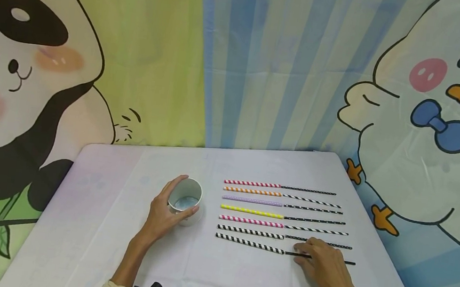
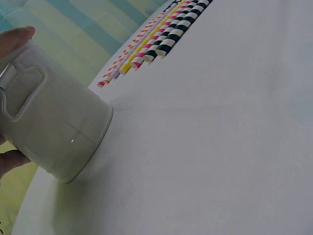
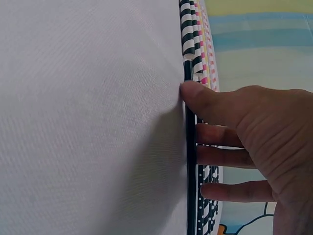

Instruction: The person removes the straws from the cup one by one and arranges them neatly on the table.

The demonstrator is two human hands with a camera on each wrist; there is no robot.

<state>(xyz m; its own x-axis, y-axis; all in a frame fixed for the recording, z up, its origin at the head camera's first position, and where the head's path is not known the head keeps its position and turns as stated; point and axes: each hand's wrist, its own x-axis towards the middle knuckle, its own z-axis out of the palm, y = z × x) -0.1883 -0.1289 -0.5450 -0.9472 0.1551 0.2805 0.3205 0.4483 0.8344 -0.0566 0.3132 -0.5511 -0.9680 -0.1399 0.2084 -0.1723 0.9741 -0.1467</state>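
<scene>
My left hand [image 1: 162,216] holds a white cup [image 1: 187,190], thumb and fingers on opposite sides of its rim. The left wrist view shows a clip-like loop on the wall of the cup [image 2: 58,112]; its base meets the tabletop. My right hand [image 1: 324,265] is at the nearest row of straws. There the thumb and fingers of my right hand [image 3: 264,132] pinch a plain black straw [image 3: 190,147] from either side. A black-and-white striped paper straw [image 1: 248,244] lies end to end with it.
Several more rows lie behind: striped straws, among them a yellow straw [image 1: 252,211] and a lilac straw [image 1: 252,201], each with a thinner patterned black straw [image 1: 315,220] to its right. The white table [image 1: 240,277] meets printed curtains [image 1: 255,70] at the back.
</scene>
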